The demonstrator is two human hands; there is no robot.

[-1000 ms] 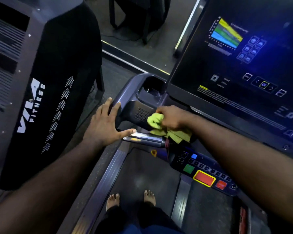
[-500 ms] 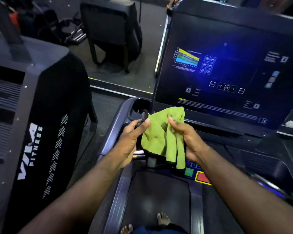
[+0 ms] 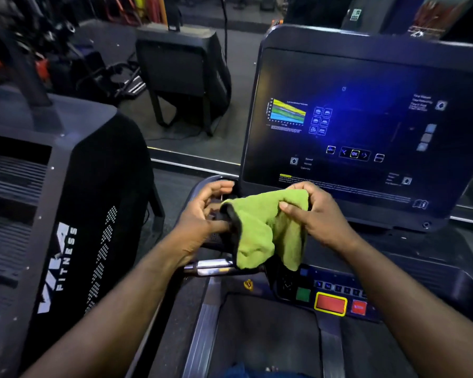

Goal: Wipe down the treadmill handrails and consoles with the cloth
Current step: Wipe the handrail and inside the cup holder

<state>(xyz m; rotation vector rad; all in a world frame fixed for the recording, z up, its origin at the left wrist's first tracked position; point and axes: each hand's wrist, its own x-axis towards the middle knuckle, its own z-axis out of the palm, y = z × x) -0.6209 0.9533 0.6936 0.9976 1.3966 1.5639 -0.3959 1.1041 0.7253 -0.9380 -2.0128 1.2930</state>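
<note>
Closest in: one dark belt (image 3: 271,336), then a panel with three coloured buttons, namely one green button (image 3: 303,293), one big red button (image 3: 330,304) and one small red button (image 3: 358,306). Just left of that, one shiny handrail bar (image 3: 210,266). Above it, one green cloth (image 3: 262,230) held up between two hands. Left hand (image 3: 202,222) gripping its dark-edged corner, right hand (image 3: 317,211) pinching the top fold. Behind the left hand, one cup holder (image 3: 216,181), mostly hidden, can't tell what's in it. Further back, one lit screen (image 3: 352,132). Off left, one black machine (image 3: 93,214); way back, one more machine (image 3: 180,77).
</note>
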